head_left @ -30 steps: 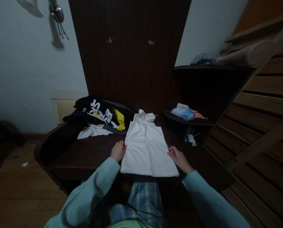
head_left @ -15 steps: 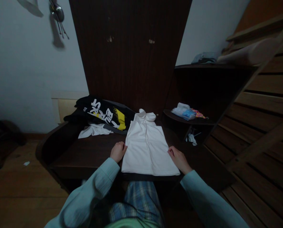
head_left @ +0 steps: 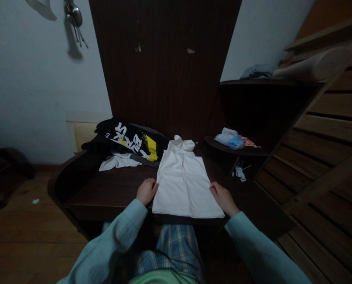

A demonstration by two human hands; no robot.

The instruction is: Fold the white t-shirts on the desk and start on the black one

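Observation:
A white garment (head_left: pixel 185 185) lies mostly flat on the dark wooden desk (head_left: pixel 105 193), its hem along the front edge and its far end bunched up. My left hand (head_left: pixel 147 191) is closed at the garment's left side, fingertips pinching that edge. Across from it, my right hand (head_left: pixel 224 198) pinches the right edge in the same way. A crease runs down the middle of the cloth between both hands.
Behind on the left lie a black garment (head_left: pixel 137 140) with white and yellow print and a white cloth (head_left: pixel 118 161). A corner shelf (head_left: pixel 237 151) on the right bears a plastic packet (head_left: pixel 229 139). Wooden slats (head_left: pixel 326 165) rise at far right.
The view has shifted very slightly. Both hands stay at the garment's side edges, and the garment lies as before.

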